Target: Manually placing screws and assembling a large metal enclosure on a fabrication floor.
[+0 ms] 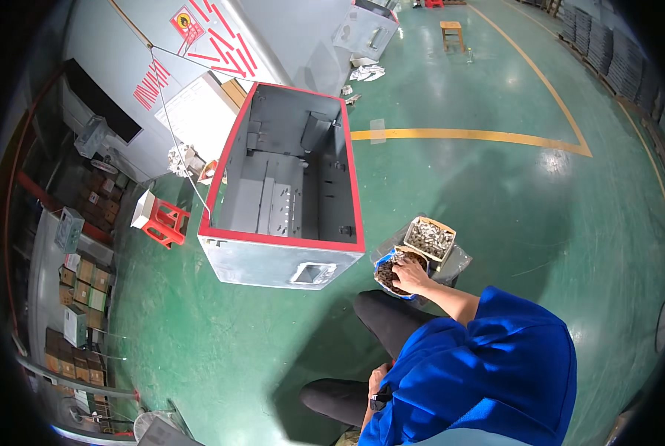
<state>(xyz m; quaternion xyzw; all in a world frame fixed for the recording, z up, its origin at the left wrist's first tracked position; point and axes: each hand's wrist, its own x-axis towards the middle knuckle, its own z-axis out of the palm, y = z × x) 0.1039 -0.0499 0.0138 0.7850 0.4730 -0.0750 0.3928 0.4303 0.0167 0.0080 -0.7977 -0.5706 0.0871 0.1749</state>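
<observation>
My right hand [410,273] reaches down into a blue-and-white container [396,296] filled with small dark brown pieces [384,276]. Its fingers are bent in among the pieces, so what they pinch is hidden. Right behind it, touching or nearly so, is a pale rectangular tub [450,232] full of small light-grey pieces [430,239]. Low by my lap, my left hand [378,377] is curled beside my thigh, with a dark band on the wrist. A small bit of red shows near its fingertips; whatever it holds cannot be made out.
A large grey metal cabinet body with a red rim [282,241] stands open-topped ahead on the left, a cord or hook at its corner. Beyond are a red stool [167,223], a wooden stool [452,33] and a yellow floor line [474,135]. Stacked cartons [87,282] line the left.
</observation>
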